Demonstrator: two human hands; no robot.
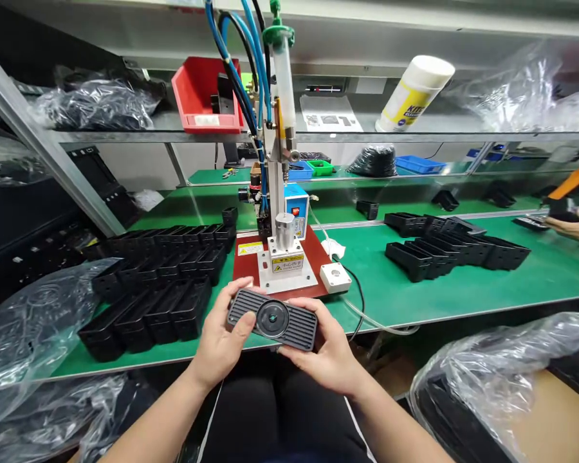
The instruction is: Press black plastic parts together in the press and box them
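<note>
Both of my hands hold a black ribbed plastic housing (296, 325), tilted toward me above the bench's front edge. A round recessed disc sits in its middle, with a small greenish spot at the centre. My left hand (222, 334) grips the left end, thumb lying on the ribbed face. My right hand (330, 354) is wrapped round the right end, its fingers partly hidden. Just beyond stands a small press machine (284, 254) with a metal post, on a red-brown mat (241, 267). A white button box (335, 278) lies to its right.
Rows of black housings (188, 308) stand on the left of the green bench (463, 289), with another group (415, 257) on the right. A co-worker's hand (576, 228) is at the far right near an orange tool (574, 180). A plastic-covered box (487, 386) sits below right.
</note>
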